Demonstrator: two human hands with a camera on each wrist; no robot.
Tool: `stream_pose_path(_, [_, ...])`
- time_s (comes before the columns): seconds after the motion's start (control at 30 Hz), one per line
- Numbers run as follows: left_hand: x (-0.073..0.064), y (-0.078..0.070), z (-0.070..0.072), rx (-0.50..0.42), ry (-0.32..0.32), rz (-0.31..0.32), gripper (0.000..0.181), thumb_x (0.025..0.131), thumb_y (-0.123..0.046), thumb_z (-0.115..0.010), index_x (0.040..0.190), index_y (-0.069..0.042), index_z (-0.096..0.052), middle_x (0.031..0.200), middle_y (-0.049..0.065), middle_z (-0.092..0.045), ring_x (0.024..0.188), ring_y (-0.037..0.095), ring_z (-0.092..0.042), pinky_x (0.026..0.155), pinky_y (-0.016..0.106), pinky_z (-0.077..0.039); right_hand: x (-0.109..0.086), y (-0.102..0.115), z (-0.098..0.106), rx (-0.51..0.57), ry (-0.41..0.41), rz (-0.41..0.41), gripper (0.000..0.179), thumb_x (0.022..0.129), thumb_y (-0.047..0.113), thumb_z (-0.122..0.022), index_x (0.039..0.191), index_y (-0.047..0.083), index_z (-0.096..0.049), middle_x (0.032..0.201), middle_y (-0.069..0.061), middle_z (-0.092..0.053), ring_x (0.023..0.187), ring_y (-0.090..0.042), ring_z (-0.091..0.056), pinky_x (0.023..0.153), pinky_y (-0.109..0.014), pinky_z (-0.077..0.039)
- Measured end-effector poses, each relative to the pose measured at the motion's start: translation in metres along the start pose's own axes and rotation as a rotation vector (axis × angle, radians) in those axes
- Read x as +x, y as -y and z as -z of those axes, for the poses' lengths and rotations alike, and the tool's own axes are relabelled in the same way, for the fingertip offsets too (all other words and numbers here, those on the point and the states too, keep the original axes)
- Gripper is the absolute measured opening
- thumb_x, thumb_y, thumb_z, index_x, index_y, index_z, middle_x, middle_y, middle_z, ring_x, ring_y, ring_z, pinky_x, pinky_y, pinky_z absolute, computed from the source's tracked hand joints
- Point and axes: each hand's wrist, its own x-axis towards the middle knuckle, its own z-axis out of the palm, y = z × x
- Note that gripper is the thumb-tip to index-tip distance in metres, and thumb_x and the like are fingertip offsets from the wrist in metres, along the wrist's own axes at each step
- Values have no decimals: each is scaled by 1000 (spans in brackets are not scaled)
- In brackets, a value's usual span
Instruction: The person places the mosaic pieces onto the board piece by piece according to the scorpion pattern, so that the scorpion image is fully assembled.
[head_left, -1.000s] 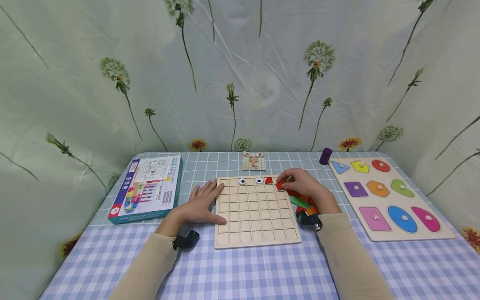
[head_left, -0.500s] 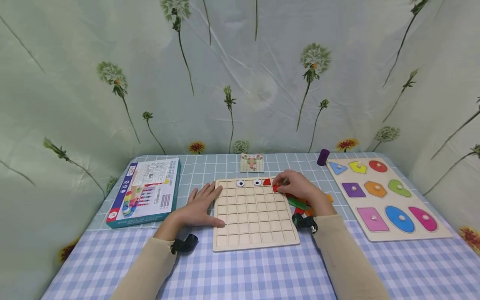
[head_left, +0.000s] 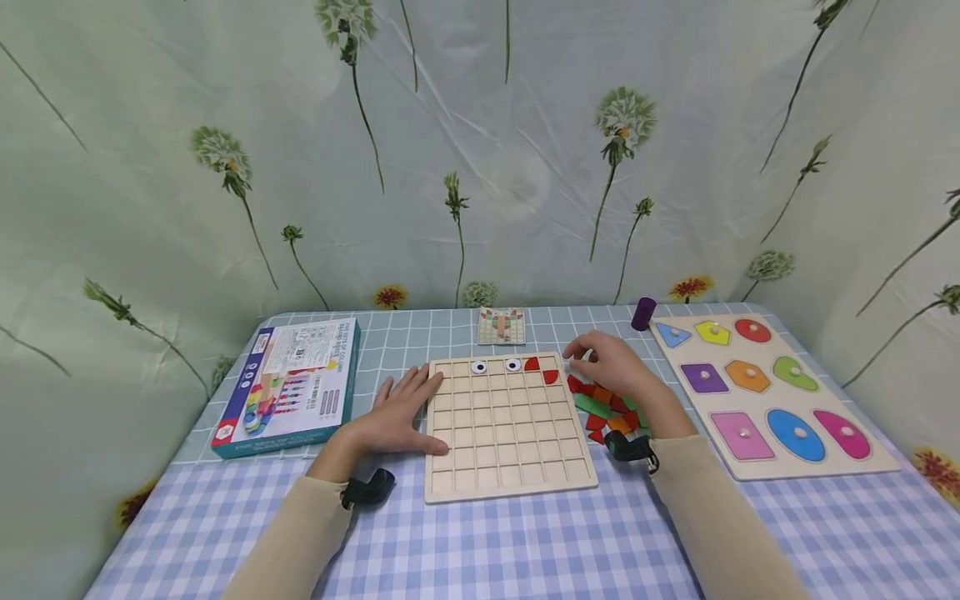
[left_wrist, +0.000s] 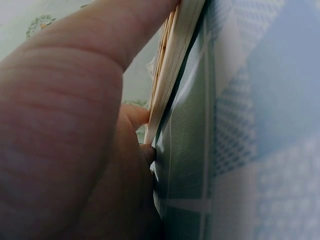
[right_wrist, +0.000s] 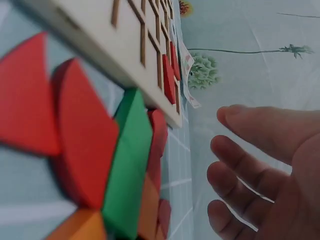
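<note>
In the head view, a wooden grid board (head_left: 504,435) lies at the centre of the frame, its cells rimmed by raised strips. The left hand (head_left: 395,421) is spread along its left side, fingertips on the upper left edge and thumb on the edge lower down, grasping nothing. Two eye pieces (head_left: 478,367) sit in the top row, followed by a red quarter-circle (head_left: 532,364); a second red piece (head_left: 551,377) sits one row lower, further right. The right hand (head_left: 611,367) is just beyond the board's upper right corner, its grasp released: in the right wrist view, thumb and bent fingers stand apart around nothing. Below it, right of centre, lies a pile of red, green and orange blocks (head_left: 592,406). A patterned card (head_left: 502,326) lies above the board, a box (head_left: 341,358) at left, and a shape puzzle (head_left: 716,352) at right.
</note>
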Motion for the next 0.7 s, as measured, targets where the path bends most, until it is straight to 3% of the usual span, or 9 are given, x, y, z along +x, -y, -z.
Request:
stream_pose_path(0.27, [-2, 2, 0, -5, -6, -22, 118, 74, -60, -79, 161, -13, -16, 170, 15, -3, 157, 38, 2, 122, 65, 6, -2, -14, -3, -23, 67, -63, 23, 95, 20, -67, 116, 11, -71, 110, -11, -67, 99, -26, -59, 89, -41, -56])
stream_pose_path(0.7, [0, 3, 0, -7, -11, -25, 117, 75, -60, -79, 161, -13, -17, 170, 15, -3, 157, 38, 2, 122, 65, 6, -3, -23, -2, -16, 126, -7, 24, 94, 14, -69, 117, 7, -71, 115, -13, -69, 99, -25, -60, 95, -46, -55])
